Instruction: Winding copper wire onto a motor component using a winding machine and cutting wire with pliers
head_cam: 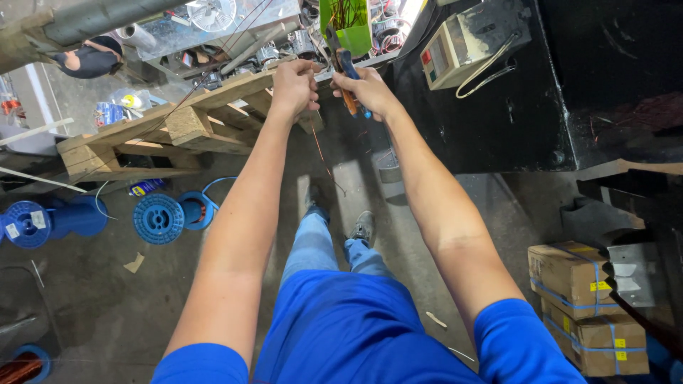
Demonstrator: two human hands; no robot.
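Observation:
Both my arms reach straight out ahead. My left hand (294, 85) pinches a thin copper wire (321, 158) whose loose end hangs down toward the floor. My right hand (366, 91) grips pliers with blue and orange handles (346, 70), their jaws close to the left hand's fingers. A green bin (345, 23) holding more wire sits just beyond the hands. My legs in blue trousers and grey shoes stand below on the concrete floor.
A wooden pallet (171, 128) leans at the left. Blue wire spools (159, 217) lie on the floor beside it. A beige box-shaped device (455, 50) sits on a black machine (541, 99) at the right. Strapped cardboard boxes (578, 299) stack at the lower right.

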